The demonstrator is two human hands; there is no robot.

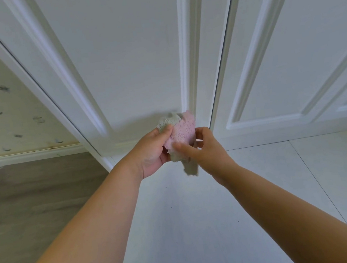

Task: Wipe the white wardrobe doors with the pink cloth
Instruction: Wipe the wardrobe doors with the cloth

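I hold the pink cloth [180, 131] bunched between both hands, out in front of me and low before the white wardrobe doors [129, 56]. My left hand [152, 153] grips it from nine o'clock, thumb curled over the grey upper edge and palm cupped beneath. My right hand [206, 149] pinches it from three o'clock, thumb pressed on the pink face, fingers curled behind. A grey tail of the cloth hangs down at six o'clock between my wrists. The cloth sits level with the foot of the left door, near the seam where the two doors meet; whether it touches the panel I cannot tell. White floor tiles [200, 225] spread below; patterned wallpaper [4, 111] shows at nine o'clock.
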